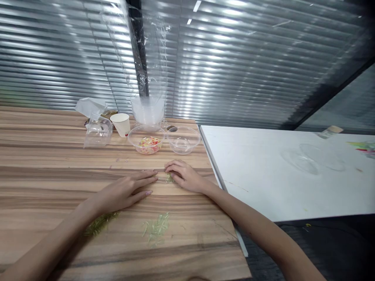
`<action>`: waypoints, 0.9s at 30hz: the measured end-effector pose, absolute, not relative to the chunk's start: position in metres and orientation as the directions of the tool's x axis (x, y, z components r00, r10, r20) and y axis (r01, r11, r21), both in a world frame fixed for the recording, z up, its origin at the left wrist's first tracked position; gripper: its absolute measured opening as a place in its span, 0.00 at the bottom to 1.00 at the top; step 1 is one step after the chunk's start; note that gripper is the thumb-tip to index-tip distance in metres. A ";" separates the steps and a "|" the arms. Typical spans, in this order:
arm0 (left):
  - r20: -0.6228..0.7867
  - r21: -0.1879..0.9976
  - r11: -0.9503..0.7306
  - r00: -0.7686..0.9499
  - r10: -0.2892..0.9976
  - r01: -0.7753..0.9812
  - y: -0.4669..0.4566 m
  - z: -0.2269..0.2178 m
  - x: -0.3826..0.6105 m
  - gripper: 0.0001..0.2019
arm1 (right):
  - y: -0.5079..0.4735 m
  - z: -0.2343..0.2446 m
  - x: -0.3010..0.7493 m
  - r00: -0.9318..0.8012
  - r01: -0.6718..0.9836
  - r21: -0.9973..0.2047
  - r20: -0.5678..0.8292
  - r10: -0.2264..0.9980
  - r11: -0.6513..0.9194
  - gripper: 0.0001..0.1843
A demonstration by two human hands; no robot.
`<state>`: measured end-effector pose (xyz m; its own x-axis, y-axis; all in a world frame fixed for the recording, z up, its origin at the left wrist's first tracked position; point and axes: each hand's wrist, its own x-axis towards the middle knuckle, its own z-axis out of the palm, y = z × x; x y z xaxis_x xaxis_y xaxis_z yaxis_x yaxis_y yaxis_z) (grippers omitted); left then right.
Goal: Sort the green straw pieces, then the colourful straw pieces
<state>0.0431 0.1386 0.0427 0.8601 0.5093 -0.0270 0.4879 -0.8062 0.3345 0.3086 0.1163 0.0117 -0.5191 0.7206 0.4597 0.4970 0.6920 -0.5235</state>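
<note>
My left hand (124, 191) rests on the wood-grain table (193, 222), its fingers stretched out and apart, with nothing in them. Over a small heap of pale green slivers (169, 178), my right hand (187, 177) is curved, thumb away from the fingers. Part of that heap is hidden under the hand. Nearer to me lies a second, looser patch of pale green slivers (157, 227). A darker green pile (99, 225) sits by my left forearm, which partly covers it.
Past my hands stand a clear bowl with red and yellow bits (148, 146) and another clear bowl (182, 145). Behind are stacked clear tubs (148, 111), a paper cup (121, 125) and a clear plastic container (98, 130). A white table (263, 195) adjoins on the right, holding clear lids (301, 162).
</note>
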 end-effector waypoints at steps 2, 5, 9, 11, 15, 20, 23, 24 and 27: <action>-0.007 0.352 -0.804 0.860 0.510 0.479 0.139 0.042 0.043 0.24 | 0.116 0.012 0.309 -0.516 0.497 -0.529 0.457 0.724 0.688 0.15; -0.005 0.357 -0.801 0.859 0.512 0.480 0.138 0.043 0.043 0.23 | 0.116 0.012 0.309 -0.514 0.501 -0.534 0.450 0.730 0.681 0.14; -0.036 0.330 -0.806 0.860 0.509 0.491 0.138 0.044 0.043 0.24 | 0.116 0.013 0.309 -0.521 0.497 -0.530 0.450 0.725 0.687 0.14; -0.031 0.332 -0.806 0.860 0.509 0.489 0.138 0.043 0.043 0.24 | 0.116 0.014 0.309 -0.522 0.496 -0.530 0.451 0.724 0.688 0.14; -0.029 0.332 -0.807 0.861 0.508 0.488 0.138 0.042 0.042 0.23 | 0.115 0.014 0.309 -0.516 0.502 -0.535 0.444 0.732 0.679 0.15; -0.035 0.331 -0.807 0.861 0.507 0.489 0.138 0.043 0.043 0.23 | 0.116 0.013 0.309 -0.517 0.500 -0.532 0.450 0.728 0.684 0.15; -0.029 0.327 -0.812 0.864 0.503 0.483 0.138 0.043 0.043 0.24 | 0.116 0.013 0.309 -0.519 0.504 -0.527 0.448 0.728 0.684 0.15; -0.027 0.330 -0.812 0.865 0.502 0.481 0.138 0.043 0.043 0.24 | 0.116 0.013 0.309 -0.517 0.507 -0.527 0.446 0.730 0.682 0.15; -0.015 0.346 -0.806 0.862 0.507 0.480 0.139 0.043 0.043 0.24 | 0.116 0.013 0.309 -0.517 0.511 -0.527 0.443 0.732 0.679 0.15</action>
